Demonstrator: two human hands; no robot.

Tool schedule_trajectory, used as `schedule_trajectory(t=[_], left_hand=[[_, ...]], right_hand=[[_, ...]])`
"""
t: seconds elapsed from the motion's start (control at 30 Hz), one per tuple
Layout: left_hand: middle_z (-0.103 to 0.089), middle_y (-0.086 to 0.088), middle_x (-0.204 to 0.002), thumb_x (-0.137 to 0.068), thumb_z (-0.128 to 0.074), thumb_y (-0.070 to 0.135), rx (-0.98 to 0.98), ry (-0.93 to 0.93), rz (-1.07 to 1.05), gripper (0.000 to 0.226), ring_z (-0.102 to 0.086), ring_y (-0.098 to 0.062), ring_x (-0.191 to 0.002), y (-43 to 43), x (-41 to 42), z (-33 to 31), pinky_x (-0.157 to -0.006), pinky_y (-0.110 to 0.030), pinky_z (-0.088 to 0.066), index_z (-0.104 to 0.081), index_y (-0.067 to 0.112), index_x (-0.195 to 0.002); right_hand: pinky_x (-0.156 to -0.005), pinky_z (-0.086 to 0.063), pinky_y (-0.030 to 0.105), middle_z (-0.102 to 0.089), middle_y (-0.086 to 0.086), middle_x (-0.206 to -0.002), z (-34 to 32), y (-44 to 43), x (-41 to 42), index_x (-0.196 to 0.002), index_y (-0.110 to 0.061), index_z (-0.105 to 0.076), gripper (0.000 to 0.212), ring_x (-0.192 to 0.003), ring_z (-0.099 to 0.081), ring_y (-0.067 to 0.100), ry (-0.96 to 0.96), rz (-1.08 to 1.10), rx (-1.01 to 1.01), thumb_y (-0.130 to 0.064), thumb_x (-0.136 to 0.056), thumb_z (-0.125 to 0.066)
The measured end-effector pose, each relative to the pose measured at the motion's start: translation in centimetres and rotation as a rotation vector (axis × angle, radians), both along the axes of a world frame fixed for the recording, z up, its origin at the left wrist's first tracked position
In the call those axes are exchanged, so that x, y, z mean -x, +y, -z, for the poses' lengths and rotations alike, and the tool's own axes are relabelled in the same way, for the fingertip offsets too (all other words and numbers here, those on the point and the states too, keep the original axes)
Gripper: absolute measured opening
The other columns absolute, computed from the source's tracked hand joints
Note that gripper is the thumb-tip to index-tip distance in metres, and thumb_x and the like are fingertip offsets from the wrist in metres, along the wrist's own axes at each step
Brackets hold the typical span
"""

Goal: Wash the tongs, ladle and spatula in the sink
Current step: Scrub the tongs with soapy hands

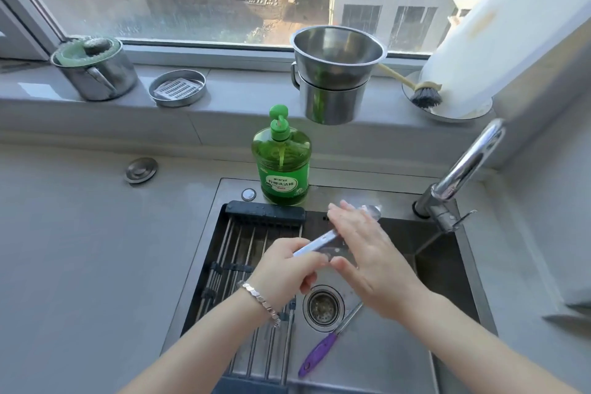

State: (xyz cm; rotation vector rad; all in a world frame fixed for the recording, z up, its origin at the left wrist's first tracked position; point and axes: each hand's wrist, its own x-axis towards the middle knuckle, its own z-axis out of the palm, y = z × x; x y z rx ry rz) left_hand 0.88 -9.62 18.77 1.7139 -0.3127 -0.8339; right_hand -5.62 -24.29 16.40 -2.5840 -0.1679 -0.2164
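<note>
Left hand (pixel 287 269) gripping slim steel tongs (pixel 319 241), flat right hand (pixel 367 253) on them.

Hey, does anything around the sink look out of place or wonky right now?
One thing: the steel cup holding a bowl juts past the windowsill's front edge, above the green soap bottle. It might tip.

Over the sink (pixel 454 269), left hand (pixel 284 269) grips a metal utensil (pixel 319 241); right hand (pixel 367 253) lies flat on it.
</note>
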Motion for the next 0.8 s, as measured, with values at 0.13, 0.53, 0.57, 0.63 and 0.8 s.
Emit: schedule_trajectory(t=[0.13,0.53,0.57,0.63,0.8], left_hand=[[-0.045,-0.001,-0.047,-0.064,-0.051,0.017,0.044,-0.040,0.044,0.011,-0.041,-0.009,-0.041,-0.6,1.4,-0.1,-0.044,-0.017,-0.036,-0.050,0.009,-0.056],[-0.041,-0.001,-0.053,-0.066,-0.051,0.010,-0.005,-0.332,0.146,0.012,-0.035,-0.007,-0.047,-0.1,3.3,0.0,-0.050,-0.027,-0.034,-0.045,0.004,-0.058],[-0.036,0.000,-0.053,-0.065,-0.051,0.010,-0.015,-0.351,0.138,0.014,-0.029,-0.006,-0.046,-0.1,3.4,0.1,-0.050,-0.026,-0.031,-0.041,0.006,-0.057],[-0.038,0.002,-0.052,-0.066,-0.052,0.012,-0.013,-0.351,0.132,0.013,-0.031,-0.005,-0.045,-0.1,3.8,0.0,-0.049,-0.024,-0.031,-0.045,0.006,-0.057],[-0.039,0.010,-0.046,-0.064,-0.057,0.015,0.009,-0.315,0.116,0.016,-0.034,0.000,-0.042,0.0,4.4,-0.1,-0.048,-0.017,-0.032,-0.045,0.012,-0.054]], right_hand=[[-0.118,-0.008,0.030,-0.030,0.010,-0.150,-0.3,1.3,2.6,-0.142,-0.004,-0.026,0.082,-0.143,-0.017,0.018,-0.065,-0.172,0.058,-0.066,-0.090,-0.013],[-0.116,-0.014,0.035,-0.032,0.010,-0.149,-2.3,-0.3,3.7,-0.142,-0.005,-0.032,0.086,-0.141,-0.018,0.012,-0.039,-0.051,0.051,-0.068,-0.089,-0.009],[-0.114,-0.015,0.038,-0.032,0.010,-0.149,-2.4,-0.8,3.6,-0.142,-0.004,-0.033,0.088,-0.141,-0.016,0.011,-0.008,0.038,0.019,-0.070,-0.088,-0.009],[-0.115,-0.014,0.038,-0.030,0.012,-0.150,-2.6,0.0,4.0,-0.142,-0.003,-0.030,0.088,-0.142,-0.016,0.015,-0.006,-0.021,0.052,-0.069,-0.088,-0.009],[-0.118,-0.002,0.025,-0.026,0.009,-0.152,-1.4,0.0,4.1,-0.145,-0.007,-0.026,0.093,-0.143,-0.014,0.015,-0.020,-0.110,0.103,-0.074,-0.084,-0.006]])
